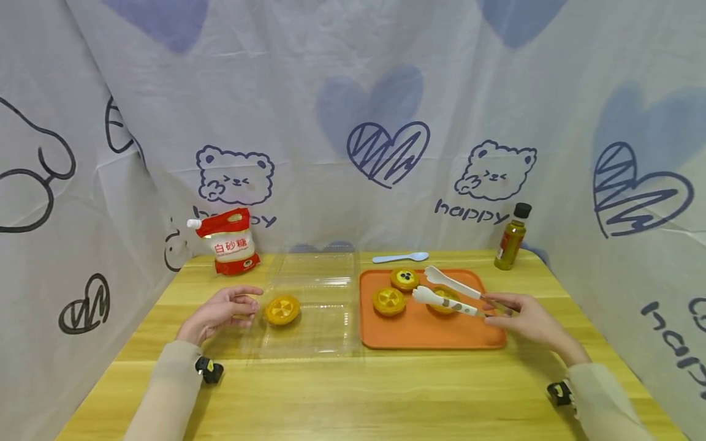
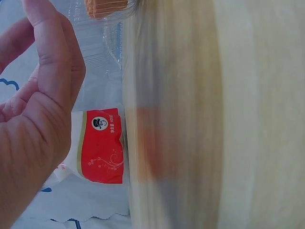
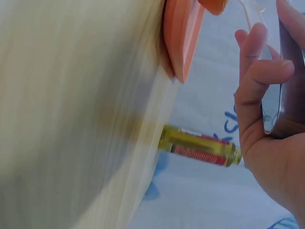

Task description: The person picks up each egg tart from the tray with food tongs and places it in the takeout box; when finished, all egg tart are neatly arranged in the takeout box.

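Observation:
My right hand (image 1: 532, 321) holds a pair of food tongs (image 1: 449, 301) by its metal handle, the pale scalloped tips spread apart above the orange tray (image 1: 432, 335). Partly hidden under the tongs lies one egg tart (image 1: 443, 308). A tart with dark berries (image 1: 405, 278) and another golden tart (image 1: 389, 302) sit on the tray's left half. My left hand (image 1: 225, 311) hovers with loosely bent fingers at the left side of a clear plastic clamshell box (image 1: 325, 324). Inside that box, near its left wall, is a single golden tart (image 1: 282, 310). Nothing is in the left hand.
Behind the tray lies a pale blue spoon (image 1: 401, 258). A red and white sugar pouch (image 1: 230, 242) stands at the back left, and an oil bottle (image 1: 511, 237) with a black cap at the back right. Printed cloth (image 1: 309, 92) hangs around the wooden table (image 1: 353, 398).

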`<state>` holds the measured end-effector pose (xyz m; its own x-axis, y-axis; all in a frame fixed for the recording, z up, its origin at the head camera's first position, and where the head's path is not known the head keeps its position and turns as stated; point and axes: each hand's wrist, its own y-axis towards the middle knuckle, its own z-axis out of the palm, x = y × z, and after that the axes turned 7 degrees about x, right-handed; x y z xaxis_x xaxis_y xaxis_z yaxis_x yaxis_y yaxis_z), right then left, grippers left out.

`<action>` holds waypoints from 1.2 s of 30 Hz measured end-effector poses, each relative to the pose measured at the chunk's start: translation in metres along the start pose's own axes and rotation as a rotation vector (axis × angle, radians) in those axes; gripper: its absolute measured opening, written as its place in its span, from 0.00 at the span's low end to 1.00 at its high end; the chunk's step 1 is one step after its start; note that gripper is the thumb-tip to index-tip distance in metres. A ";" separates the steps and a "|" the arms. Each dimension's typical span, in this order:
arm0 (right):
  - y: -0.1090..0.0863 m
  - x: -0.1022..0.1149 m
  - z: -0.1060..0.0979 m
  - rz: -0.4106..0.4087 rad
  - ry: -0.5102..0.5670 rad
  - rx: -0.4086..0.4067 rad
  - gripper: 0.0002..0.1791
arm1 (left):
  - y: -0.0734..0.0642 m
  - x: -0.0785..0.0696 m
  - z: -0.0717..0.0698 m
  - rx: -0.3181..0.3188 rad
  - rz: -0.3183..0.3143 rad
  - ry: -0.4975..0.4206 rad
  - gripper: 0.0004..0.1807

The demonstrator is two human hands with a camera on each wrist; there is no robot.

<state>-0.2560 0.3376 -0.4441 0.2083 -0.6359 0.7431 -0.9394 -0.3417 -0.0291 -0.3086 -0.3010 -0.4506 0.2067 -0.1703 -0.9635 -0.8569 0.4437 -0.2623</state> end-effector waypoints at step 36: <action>-0.013 -0.033 -0.020 0.142 0.095 0.084 0.35 | -0.002 0.000 0.001 0.016 0.021 0.006 0.32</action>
<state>-0.2565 0.3767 -0.4544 0.0452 -0.6148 0.7874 -0.9306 -0.3125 -0.1906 -0.3066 -0.3014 -0.4502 0.1863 -0.1662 -0.9683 -0.8535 0.4608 -0.2433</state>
